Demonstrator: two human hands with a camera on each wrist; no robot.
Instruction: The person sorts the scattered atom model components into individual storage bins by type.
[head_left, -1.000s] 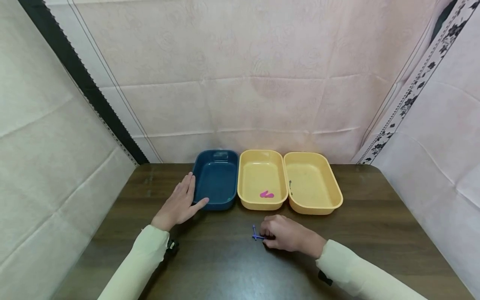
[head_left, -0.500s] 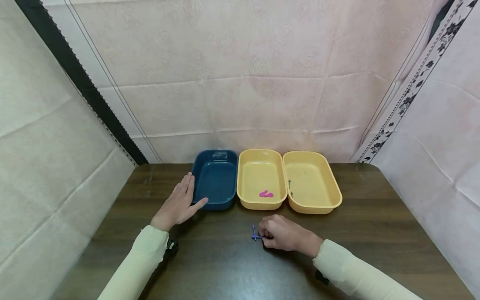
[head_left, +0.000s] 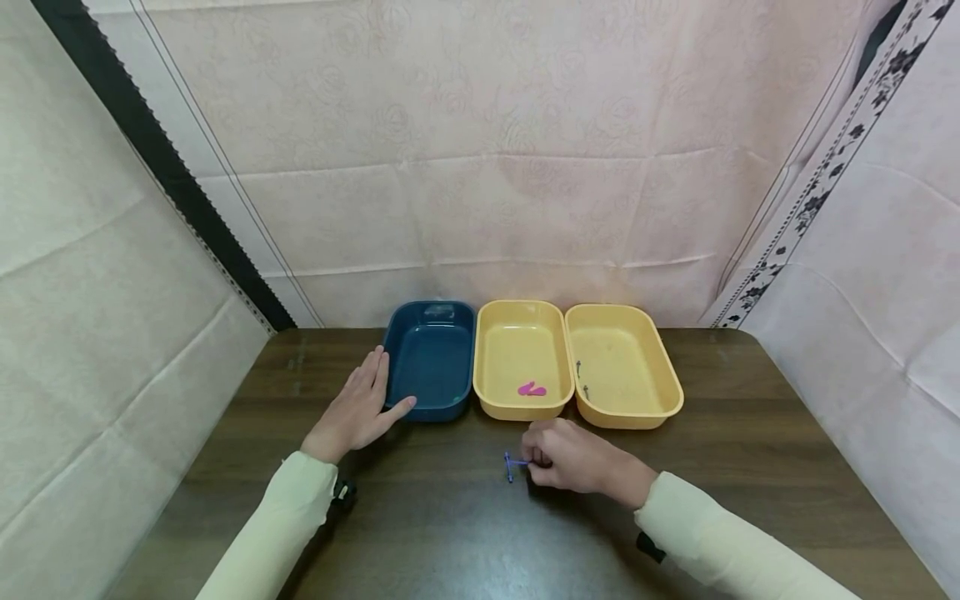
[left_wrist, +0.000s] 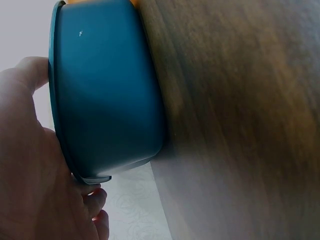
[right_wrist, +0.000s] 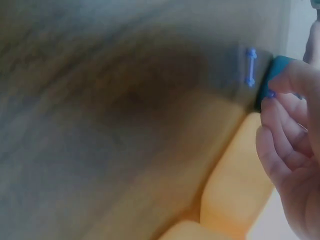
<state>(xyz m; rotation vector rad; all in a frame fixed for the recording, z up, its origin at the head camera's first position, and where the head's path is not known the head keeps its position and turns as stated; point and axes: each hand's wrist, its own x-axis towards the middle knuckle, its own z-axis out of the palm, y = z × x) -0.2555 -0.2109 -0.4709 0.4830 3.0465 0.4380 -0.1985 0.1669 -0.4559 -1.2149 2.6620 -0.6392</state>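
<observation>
My right hand pinches a small blue-violet bar between thumb and fingertips, with most of that bar hidden by the fingers in the right wrist view. Another blue-violet bar, thin with a knob at each end, lies on the wooden table just left of the hand; the two bars overlap in the head view. My left hand rests with straight fingers along the left side of a dark blue tray, its thumb at the front corner of the rim.
Beside the blue tray stand a middle yellow tray with pink pieces and a right yellow tray with small dark pieces near its left wall. Fabric hangs behind and at both sides of the table.
The right hand has shifted slightly away from the body, turning up a little, and the bar it holds has moved with it. The left hand and the trays have stayed in place.
</observation>
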